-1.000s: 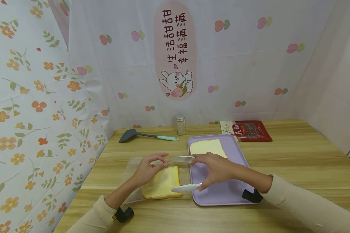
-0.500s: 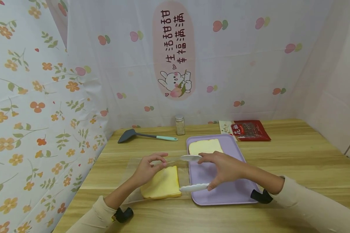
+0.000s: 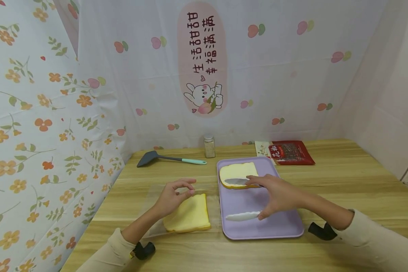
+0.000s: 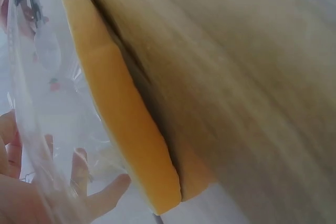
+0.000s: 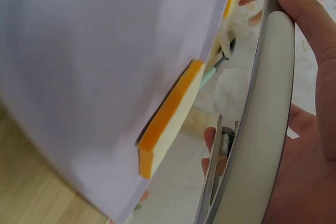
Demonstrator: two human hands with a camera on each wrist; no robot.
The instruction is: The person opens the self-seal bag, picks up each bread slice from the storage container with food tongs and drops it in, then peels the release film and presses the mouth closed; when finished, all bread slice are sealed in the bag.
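Observation:
My left hand [image 3: 172, 198] pinches the upper layer of a clear plastic bag [image 3: 152, 196], thumb and forefinger drawn together. Inside the bag lies a slice of toast [image 3: 188, 216]; its orange crust edge [image 4: 126, 114] fills the left wrist view behind the film. My right hand [image 3: 283, 193] grips a pair of tongs [image 5: 265, 114], metal with pale grips, their arms spread wide apart. Nothing sits between the tong tips, which hang over a lilac tray [image 3: 248, 232]. Another slice of toast [image 3: 236, 169] lies on the tray's far end, partly overlapped by one tong tip.
Behind the bag lies a dark spatula [image 3: 163, 156] with a mint handle. A small spice jar [image 3: 209, 146] stands by the back curtain [image 3: 149, 75]. Beyond the tray is a red spice packet [image 3: 289, 152]. A flowered cloth [image 3: 47, 151] hangs along the left.
My right hand has moved right with the spread tongs, from over the bagged toast to over the tray. My left hand stays at the bag.

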